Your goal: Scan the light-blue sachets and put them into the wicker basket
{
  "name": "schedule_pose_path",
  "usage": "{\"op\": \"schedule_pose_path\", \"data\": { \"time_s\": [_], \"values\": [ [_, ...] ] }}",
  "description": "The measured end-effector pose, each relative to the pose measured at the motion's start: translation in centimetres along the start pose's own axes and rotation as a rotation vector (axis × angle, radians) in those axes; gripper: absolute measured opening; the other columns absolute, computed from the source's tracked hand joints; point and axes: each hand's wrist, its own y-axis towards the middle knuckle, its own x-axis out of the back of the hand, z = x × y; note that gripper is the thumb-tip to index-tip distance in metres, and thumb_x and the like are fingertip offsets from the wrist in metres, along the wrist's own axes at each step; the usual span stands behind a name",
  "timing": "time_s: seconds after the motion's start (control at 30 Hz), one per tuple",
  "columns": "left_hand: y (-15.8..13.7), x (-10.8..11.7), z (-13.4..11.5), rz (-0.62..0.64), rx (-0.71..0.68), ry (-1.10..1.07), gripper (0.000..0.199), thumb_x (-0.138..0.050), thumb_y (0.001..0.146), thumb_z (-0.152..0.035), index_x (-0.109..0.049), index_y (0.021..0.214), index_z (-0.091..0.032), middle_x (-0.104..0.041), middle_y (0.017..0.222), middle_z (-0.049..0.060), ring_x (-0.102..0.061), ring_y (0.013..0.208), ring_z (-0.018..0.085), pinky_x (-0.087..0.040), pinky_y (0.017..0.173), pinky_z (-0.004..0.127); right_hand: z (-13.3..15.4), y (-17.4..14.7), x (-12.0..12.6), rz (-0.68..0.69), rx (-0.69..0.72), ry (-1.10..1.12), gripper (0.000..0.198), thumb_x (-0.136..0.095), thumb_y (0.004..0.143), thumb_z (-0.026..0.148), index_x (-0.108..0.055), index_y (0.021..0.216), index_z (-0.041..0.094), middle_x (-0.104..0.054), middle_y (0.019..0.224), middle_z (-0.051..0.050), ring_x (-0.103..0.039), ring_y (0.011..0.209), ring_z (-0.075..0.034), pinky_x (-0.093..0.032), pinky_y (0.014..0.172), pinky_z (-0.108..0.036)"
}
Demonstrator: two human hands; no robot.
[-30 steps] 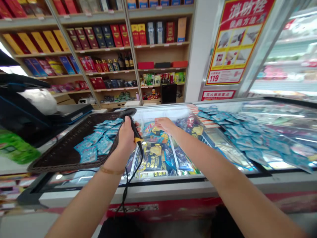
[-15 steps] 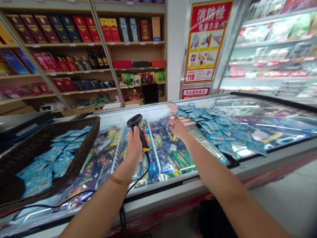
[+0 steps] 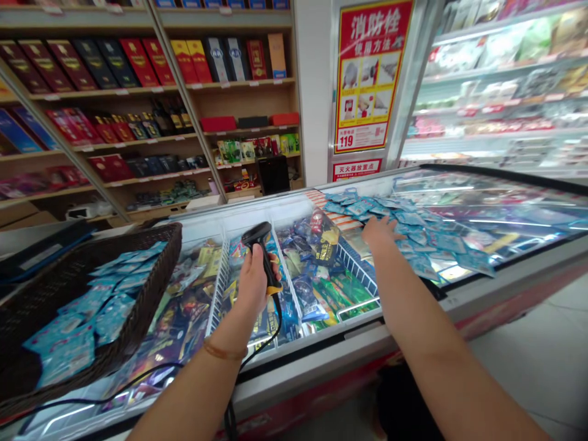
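Note:
A black handheld barcode scanner is gripped in my left hand, its head tilted up and its cable hanging down. My right hand is spread at the near left side of a pile of light-blue packets; its fingers reach over them, and whether they touch is hard to tell. The pile lies on the glass top of a chest freezer. More blue packets lie in a dark brown woven basket at the left.
Inside the freezer, wire dividers separate wrapped ice creams. The scanner's black cable runs left across the freezer. Behind stand wooden shelves with boxes, and a red sign. A lit display cooler is at the right.
My right hand has moved right, from above the freezer's middle to the packet pile, and its fingers have spread. My left hand still holds the scanner. The view has shifted slightly.

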Motion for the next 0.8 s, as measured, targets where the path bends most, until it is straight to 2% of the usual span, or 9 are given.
{"op": "schedule_pose_path", "data": {
  "time_s": [0.07,0.13,0.2,0.27,0.4,0.5,0.63,0.7,0.8],
  "values": [
    [-0.1,0.0,0.0,0.006,-0.01,0.0,0.059,-0.073,0.076,-0.074,-0.055,0.096,-0.021,-0.061,0.07,-0.004,-0.056,0.048,0.01,-0.04,0.039,0.021,0.2,-0.6,-0.3,0.045,0.019,-0.114,0.035,-0.084,0.073,0.014,-0.051,0.066,0.024,-0.061,0.137,-0.017,-0.027,0.155,-0.04,-0.029,0.119,-0.078],
    [-0.1,0.0,0.0,0.009,-0.006,0.003,0.06,-0.073,0.076,-0.075,-0.056,0.097,-0.021,-0.061,0.068,-0.004,-0.056,0.047,0.01,-0.04,0.039,0.021,0.8,-1.8,-0.9,0.148,0.077,-0.275,0.028,-0.081,0.077,0.018,-0.056,0.066,0.023,-0.064,0.132,-0.02,-0.027,0.154,-0.044,-0.019,0.119,-0.082],
    [-0.1,0.0,0.0,0.012,0.006,0.01,0.061,-0.072,0.075,-0.077,-0.056,0.095,-0.021,-0.061,0.066,-0.004,-0.058,0.047,0.011,-0.041,0.039,0.022,1.6,-3.3,-1.8,0.272,0.146,-0.41,0.018,-0.078,0.08,0.018,-0.063,0.071,0.02,-0.066,0.128,-0.023,-0.032,0.151,-0.048,-0.018,0.117,-0.083],
    [-0.1,0.1,0.1,0.012,0.008,0.014,0.061,-0.071,0.075,-0.078,-0.056,0.093,-0.022,-0.06,0.064,-0.004,-0.057,0.046,0.012,-0.041,0.038,0.022,2.3,-5.1,-3.0,0.408,0.237,-0.55,0.005,-0.073,0.083,0.014,-0.071,0.083,0.018,-0.067,0.129,-0.024,-0.039,0.148,-0.048,-0.024,0.115,-0.081],
    [0.1,0.1,0.4,0.005,0.025,0.025,0.061,-0.07,0.075,-0.079,-0.054,0.089,-0.022,-0.058,0.061,-0.005,-0.052,0.041,0.011,-0.039,0.036,0.023,3.5,-7.9,-5.3,0.652,0.489,-0.809,0.044,-0.055,0.086,-0.001,-0.075,0.12,0.021,-0.062,0.146,-0.019,-0.044,0.148,-0.039,-0.038,0.117,-0.064],
    [0.3,0.2,0.5,-0.002,0.024,0.002,0.061,-0.071,0.074,-0.078,-0.053,0.09,-0.022,-0.059,0.064,-0.005,-0.054,0.043,0.01,-0.039,0.037,0.023,3.7,-8.7,-6.2,0.79,0.669,-0.784,0.05,-0.054,0.085,-0.002,-0.074,0.125,0.02,-0.064,0.146,-0.014,-0.049,0.145,-0.03,-0.039,0.12,-0.046],
    [0.3,0.2,0.7,0.004,0.016,-0.004,0.062,-0.072,0.074,-0.078,-0.053,0.092,-0.022,-0.06,0.066,-0.004,-0.058,0.047,0.011,-0.039,0.039,0.021,3.6,-9.1,-6.6,0.892,0.818,-0.685,0.028,-0.066,0.094,0.027,-0.077,0.119,0.02,-0.069,0.14,-0.012,-0.053,0.143,-0.029,-0.036,0.123,-0.041],
    [0.4,0.2,0.9,0.009,0.002,-0.007,0.062,-0.072,0.075,-0.077,-0.054,0.097,-0.022,-0.061,0.068,-0.004,-0.059,0.049,0.012,-0.039,0.039,0.021,3.5,-9.1,-6.9,0.876,0.797,-0.64,0.031,-0.063,0.098,0.037,-0.077,0.12,0.02,-0.071,0.137,-0.012,-0.056,0.139,-0.029,-0.04,0.12,-0.04],
    [0.5,0.1,1.3,0.008,-0.01,-0.016,0.063,-0.07,0.077,-0.078,-0.056,0.101,-0.022,-0.062,0.07,-0.003,-0.06,0.051,0.013,-0.039,0.04,0.021,3.1,-8.6,-7.2,0.775,0.68,-0.592,0.032,-0.056,0.1,0.028,-0.075,0.124,0.022,-0.076,0.128,-0.009,-0.068,0.123,-0.026,-0.048,0.111,-0.038]
  ]
}}
